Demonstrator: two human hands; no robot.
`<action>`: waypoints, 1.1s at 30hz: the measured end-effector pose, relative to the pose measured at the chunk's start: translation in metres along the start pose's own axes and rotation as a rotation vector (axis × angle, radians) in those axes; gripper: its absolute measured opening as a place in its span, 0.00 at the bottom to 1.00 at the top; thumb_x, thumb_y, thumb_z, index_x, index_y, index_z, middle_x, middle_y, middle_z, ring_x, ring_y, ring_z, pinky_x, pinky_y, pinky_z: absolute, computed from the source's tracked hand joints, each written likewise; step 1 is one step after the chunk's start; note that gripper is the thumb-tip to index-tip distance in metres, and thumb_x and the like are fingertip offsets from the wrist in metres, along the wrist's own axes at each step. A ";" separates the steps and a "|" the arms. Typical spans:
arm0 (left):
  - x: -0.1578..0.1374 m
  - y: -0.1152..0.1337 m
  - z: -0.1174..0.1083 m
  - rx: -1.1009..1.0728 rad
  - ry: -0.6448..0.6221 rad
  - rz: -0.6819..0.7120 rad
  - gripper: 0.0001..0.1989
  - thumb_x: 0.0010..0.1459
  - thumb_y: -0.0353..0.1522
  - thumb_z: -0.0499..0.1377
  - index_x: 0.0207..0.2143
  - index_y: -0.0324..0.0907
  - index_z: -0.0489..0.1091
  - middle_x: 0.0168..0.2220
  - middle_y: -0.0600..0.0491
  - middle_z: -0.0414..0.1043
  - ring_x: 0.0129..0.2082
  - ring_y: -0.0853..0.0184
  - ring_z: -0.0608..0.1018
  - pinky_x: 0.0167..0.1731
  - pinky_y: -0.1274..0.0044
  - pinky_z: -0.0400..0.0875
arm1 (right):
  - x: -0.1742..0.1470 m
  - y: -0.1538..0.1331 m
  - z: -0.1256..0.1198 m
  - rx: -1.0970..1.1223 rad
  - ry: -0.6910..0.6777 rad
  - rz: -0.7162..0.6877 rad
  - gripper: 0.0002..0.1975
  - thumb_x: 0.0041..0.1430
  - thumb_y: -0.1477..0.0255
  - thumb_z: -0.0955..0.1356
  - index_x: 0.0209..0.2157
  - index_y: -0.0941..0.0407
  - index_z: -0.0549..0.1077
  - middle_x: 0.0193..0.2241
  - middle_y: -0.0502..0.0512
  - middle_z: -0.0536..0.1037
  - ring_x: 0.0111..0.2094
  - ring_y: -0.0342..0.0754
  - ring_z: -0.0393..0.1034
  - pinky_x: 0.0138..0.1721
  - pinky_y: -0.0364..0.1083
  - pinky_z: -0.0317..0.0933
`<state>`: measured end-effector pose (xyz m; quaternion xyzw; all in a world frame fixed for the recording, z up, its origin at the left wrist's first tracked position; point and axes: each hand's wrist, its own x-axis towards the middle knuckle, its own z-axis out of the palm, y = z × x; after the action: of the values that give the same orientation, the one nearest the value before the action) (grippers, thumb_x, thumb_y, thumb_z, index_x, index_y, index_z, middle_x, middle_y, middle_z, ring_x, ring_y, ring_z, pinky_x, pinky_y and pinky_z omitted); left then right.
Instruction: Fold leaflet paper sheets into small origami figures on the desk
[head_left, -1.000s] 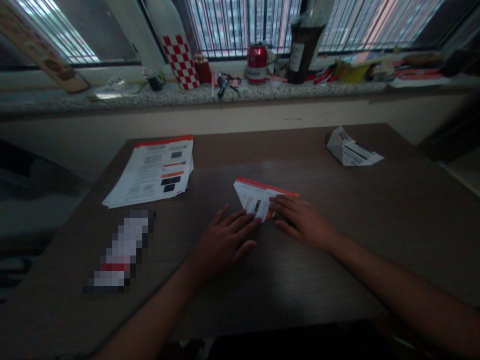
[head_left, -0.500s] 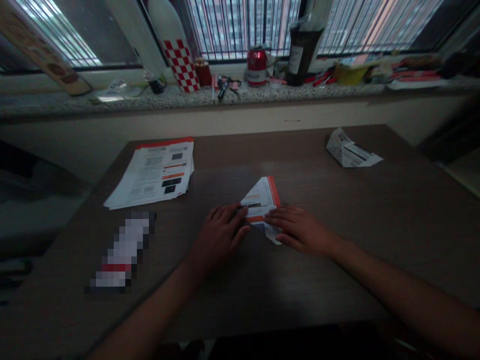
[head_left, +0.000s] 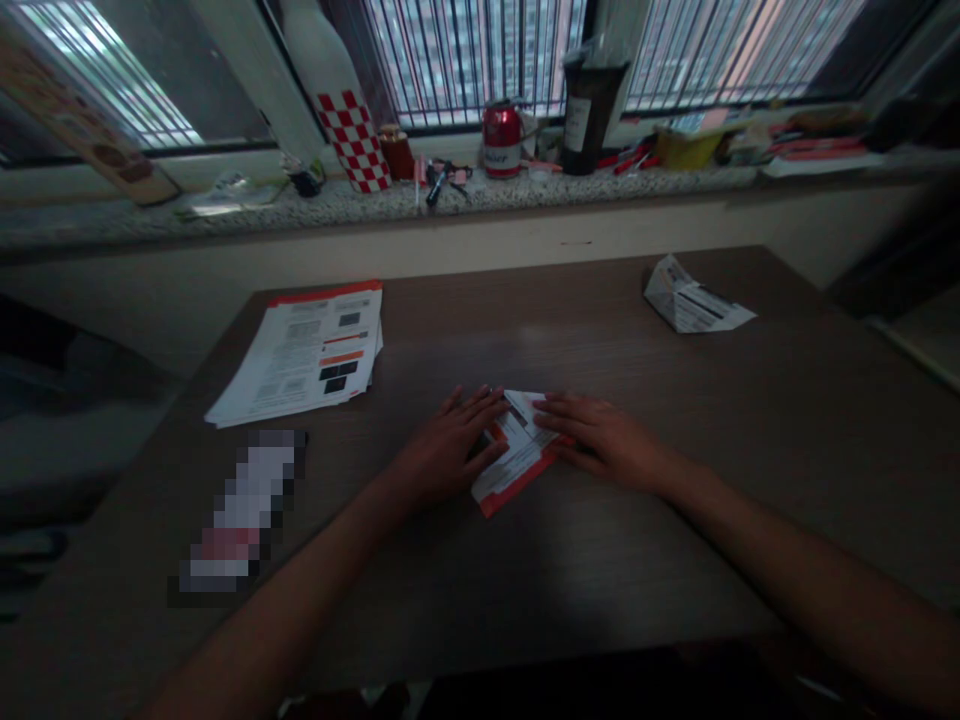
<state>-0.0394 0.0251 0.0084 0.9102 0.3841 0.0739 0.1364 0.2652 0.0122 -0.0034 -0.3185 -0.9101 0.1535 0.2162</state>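
A folded sheet of printed paper lies on the brown table, its red edge turned toward the lower right. My left hand rests on its left side, palm down with fingers stretched out. From the other side, my right hand lies over the right part of the sheet, fingers extended and close together. Both hands cover parts of the paper, so its full outline is hidden.
A stack of printed sheets lies at the table's back left, with a pixelated phone-shaped object in front. A folded paper piece stands back right. The windowsill holds a red can and a checkered bottle.
The folded paper has been turned: its red edge was at the upper right and now faces the lower right. Both hands have shifted slightly on it. The view has moved a little.
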 end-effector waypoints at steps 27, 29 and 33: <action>-0.019 0.028 0.005 -0.032 0.067 0.075 0.20 0.72 0.40 0.59 0.63 0.46 0.72 0.67 0.47 0.70 0.66 0.55 0.73 0.65 0.58 0.69 | -0.006 -0.009 -0.007 -0.056 -0.123 0.016 0.24 0.69 0.57 0.70 0.61 0.51 0.75 0.63 0.61 0.75 0.63 0.63 0.68 0.62 0.64 0.64; -0.019 0.028 0.004 -0.039 0.059 0.071 0.18 0.72 0.38 0.58 0.61 0.47 0.73 0.67 0.48 0.70 0.66 0.55 0.73 0.64 0.57 0.70 | -0.006 -0.009 -0.008 -0.058 -0.122 0.012 0.23 0.69 0.58 0.70 0.62 0.51 0.75 0.63 0.60 0.75 0.63 0.63 0.68 0.62 0.65 0.64; -0.018 0.029 0.003 -0.046 0.070 0.064 0.17 0.74 0.34 0.54 0.60 0.46 0.74 0.66 0.48 0.71 0.65 0.56 0.74 0.62 0.59 0.72 | -0.003 -0.010 -0.008 -0.027 -0.079 0.011 0.16 0.72 0.64 0.68 0.57 0.52 0.78 0.60 0.59 0.78 0.61 0.59 0.71 0.61 0.61 0.66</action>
<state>-0.0314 -0.0073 0.0133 0.9155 0.3575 0.1186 0.1413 0.2664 0.0035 0.0070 -0.3200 -0.9182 0.1548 0.1748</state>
